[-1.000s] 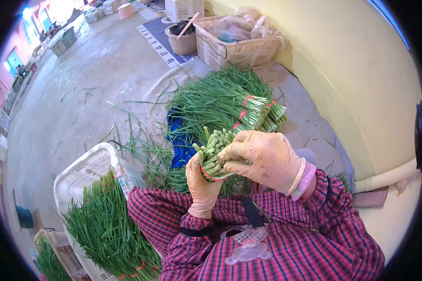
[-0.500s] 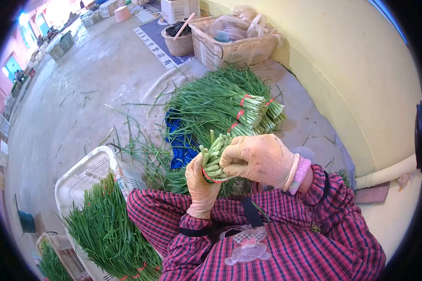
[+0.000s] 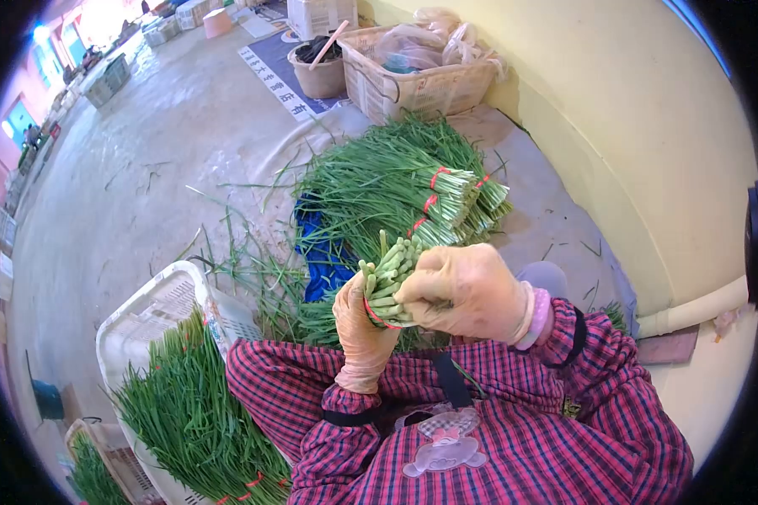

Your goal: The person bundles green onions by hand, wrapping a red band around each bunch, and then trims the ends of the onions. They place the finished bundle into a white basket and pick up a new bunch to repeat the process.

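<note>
Wrapped round a bunch of garlic chives (image 3: pixel 387 284) is my left hand (image 3: pixel 363 332), in a pale rubber glove. The cut stalk ends point up and away, and a red band circles the bunch beside my left thumb. My right hand (image 3: pixel 472 290), gloved too, is closed in a pinch against the right side of the stalk ends. Its fingertips are partly hidden, so the exact stalks between them cannot be made out. Just beyond lies a pile of chives (image 3: pixel 370 181), with several bunches tied in red bands, partly on blue cloth (image 3: pixel 316 269).
On the left stands a white plastic crate (image 3: pixel 147 295) full of banded chives, with another crate (image 3: pixel 114 446) below it. A bucket (image 3: pixel 318 77) and a basket of plastic bags (image 3: pixel 425 88) stand at the back. A wall (image 3: pixel 648 151) and pipe (image 3: pixel 695 318) border the right.
My right hand has turned slightly and shifted a little down along the stalk ends, its fingers closer together. My left hand keeps hold of the bunch in nearly the same place.
</note>
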The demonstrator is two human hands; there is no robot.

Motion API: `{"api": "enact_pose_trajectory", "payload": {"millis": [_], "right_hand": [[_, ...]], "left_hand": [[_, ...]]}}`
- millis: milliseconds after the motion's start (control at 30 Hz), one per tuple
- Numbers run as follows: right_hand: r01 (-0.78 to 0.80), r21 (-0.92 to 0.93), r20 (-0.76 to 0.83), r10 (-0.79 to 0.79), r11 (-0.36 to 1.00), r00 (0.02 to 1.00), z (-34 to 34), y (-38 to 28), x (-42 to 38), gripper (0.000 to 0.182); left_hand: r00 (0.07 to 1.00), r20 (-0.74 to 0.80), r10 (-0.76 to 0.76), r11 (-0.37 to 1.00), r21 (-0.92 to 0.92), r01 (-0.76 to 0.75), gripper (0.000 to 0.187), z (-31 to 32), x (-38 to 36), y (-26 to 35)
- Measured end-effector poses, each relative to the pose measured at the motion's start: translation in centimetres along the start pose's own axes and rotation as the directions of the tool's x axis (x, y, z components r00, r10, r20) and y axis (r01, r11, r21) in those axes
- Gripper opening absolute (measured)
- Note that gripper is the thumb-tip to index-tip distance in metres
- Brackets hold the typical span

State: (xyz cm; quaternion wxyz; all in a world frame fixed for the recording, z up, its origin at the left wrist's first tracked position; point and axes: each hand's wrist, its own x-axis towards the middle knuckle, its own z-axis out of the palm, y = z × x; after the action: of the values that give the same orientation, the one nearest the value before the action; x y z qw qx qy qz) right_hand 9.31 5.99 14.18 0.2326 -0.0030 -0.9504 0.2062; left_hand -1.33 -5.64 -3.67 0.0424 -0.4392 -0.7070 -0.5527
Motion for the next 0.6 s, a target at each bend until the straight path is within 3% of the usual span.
{"api": "enact_pose_trajectory", "payload": {"millis": [67, 200, 267, 367, 400, 433, 500, 533, 600], "right_hand": [[-0.066, 0.231, -0.121, 0.096, 0.971, 0.988, -0.5, -0.1, 0.4, 0.016], [-0.097, 0.212, -0.170, 0.135, 0.972, 0.976, -5.5, -0.6, 1.3, 0.011], [-0.031, 0.143, -0.230, 0.063, 0.989, 0.971, -7.4, -0.1, 1.0, 0.012], [-0.006, 0.232, -0.302, 0.078, 0.973, 0.950, -9.7, -1.3, 0.5, 0.007], [-0.015, 0.283, -0.423, 0.139, 0.959, 0.895, -11.0, -1.1, -0.3, 0.005], [-0.015, 0.335, -0.534, 0.203, 0.942, 0.821, -12.7, -0.5, -1.2, 0.007], [0.258, 0.536, -0.559, 0.108, 0.804, 0.822, -18.0, 0.7, -1.7, 0.016], [0.265, 0.532, -0.565, 0.104, 0.804, 0.819, -19.6, 1.8, -2.3, 0.016], [0.174, 0.661, -0.534, 0.296, 0.730, 0.792, -21.5, 3.6, -3.4, 0.021]], "left_hand": [[1.000, -0.015, -0.028, 0.999, -0.027, 0.027, 0.085, 0.2, -0.1, 0.0], [0.997, -0.046, -0.064, 0.991, -0.124, 0.057, 0.078, 0.0, 0.5, 1.2], [0.995, -0.061, -0.076, 0.978, -0.201, 0.062, 0.074, 0.2, 0.6, 1.1], [0.998, -0.023, -0.051, 0.997, -0.057, 0.050, 0.074, -0.5, 0.7, 1.6], [0.998, -0.034, -0.055, 0.998, -0.038, 0.053, 0.073, -0.5, 0.9, 1.8], [0.998, -0.034, -0.054, 0.998, -0.039, 0.053, 0.073, -0.4, 0.7, 1.6], [0.981, -0.054, -0.187, 0.979, -0.095, 0.181, 0.074, -0.4, 0.1, 0.6], [0.973, -0.043, -0.226, 0.966, -0.137, 0.218, 0.074, -0.5, 0.1, 0.3], [0.965, -0.046, -0.258, 0.947, -0.209, 0.243, 0.074, -0.5, -0.2, -0.5]]}}
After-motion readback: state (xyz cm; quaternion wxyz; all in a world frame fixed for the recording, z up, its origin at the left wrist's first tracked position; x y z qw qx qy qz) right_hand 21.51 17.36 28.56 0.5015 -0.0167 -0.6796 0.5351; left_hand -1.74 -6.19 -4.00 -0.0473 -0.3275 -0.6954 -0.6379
